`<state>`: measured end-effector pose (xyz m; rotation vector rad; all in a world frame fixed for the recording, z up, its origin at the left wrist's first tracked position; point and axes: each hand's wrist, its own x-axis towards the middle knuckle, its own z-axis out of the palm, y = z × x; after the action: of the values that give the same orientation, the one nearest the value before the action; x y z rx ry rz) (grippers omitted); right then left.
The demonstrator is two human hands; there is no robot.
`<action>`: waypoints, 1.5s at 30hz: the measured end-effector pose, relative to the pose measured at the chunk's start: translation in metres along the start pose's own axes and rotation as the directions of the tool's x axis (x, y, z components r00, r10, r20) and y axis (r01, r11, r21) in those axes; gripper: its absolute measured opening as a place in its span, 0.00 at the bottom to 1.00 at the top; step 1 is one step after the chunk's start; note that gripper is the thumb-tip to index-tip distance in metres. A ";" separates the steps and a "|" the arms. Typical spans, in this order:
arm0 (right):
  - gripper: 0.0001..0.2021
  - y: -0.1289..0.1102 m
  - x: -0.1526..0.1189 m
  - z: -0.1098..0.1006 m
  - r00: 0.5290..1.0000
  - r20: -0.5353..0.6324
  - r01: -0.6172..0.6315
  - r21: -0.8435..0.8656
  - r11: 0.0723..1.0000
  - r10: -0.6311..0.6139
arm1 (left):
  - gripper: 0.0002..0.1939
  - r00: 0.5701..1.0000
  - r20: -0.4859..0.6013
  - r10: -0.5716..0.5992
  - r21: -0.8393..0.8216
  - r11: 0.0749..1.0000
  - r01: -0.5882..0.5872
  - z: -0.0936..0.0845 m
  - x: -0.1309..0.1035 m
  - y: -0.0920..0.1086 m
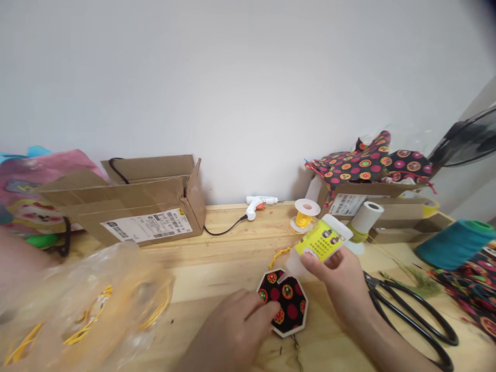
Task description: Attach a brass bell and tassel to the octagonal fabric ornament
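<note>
An octagonal piece (pixel 290 310) with a pale rim and dark flower-patterned fabric lies on the wooden table, a yellow braided cord (pixel 277 255) at its top and a thin dark string below. My left hand (pixel 238 323) grips its left side, fingers curled over the fabric. In my right hand (pixel 341 274) is a translucent glue bottle (pixel 318 242) with a yellow label, tilted nozzle down. Its tip is at the fabric near the octagon's upper edge; whether glue is coming out cannot be seen.
Black-handled scissors (pixel 413 310) lie right of my right hand. Behind stand a yellow thread spool (pixel 304 217), a white glue gun (pixel 256 205) and cardboard boxes (pixel 143 206). A plastic bag of yellow cords (pixel 89 305) lies left; a teal thread cone (pixel 453 243) is right.
</note>
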<state>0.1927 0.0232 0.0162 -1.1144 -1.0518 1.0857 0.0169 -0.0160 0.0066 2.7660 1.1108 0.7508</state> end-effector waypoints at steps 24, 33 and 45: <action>0.16 0.005 0.007 -0.014 0.999 -0.023 -0.025 0.102 0.994 0.027 | 0.06 0.894 0.205 -0.399 -0.232 0.867 0.440 0.013 0.032 -0.015; 0.17 0.002 0.007 -0.017 0.998 -0.048 -0.027 0.032 0.999 0.029 | 0.12 0.901 0.272 -0.338 -0.324 0.849 0.417 -0.001 0.025 -0.019; 0.19 -0.003 0.006 -0.016 0.998 -0.051 -0.038 0.087 0.996 0.042 | 0.12 0.985 0.123 -0.121 -0.078 0.988 0.132 0.007 0.019 -0.014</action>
<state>0.2098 0.0264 0.0176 -1.0935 -0.9362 1.1170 0.0230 0.0072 0.0054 2.6028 1.1884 0.5970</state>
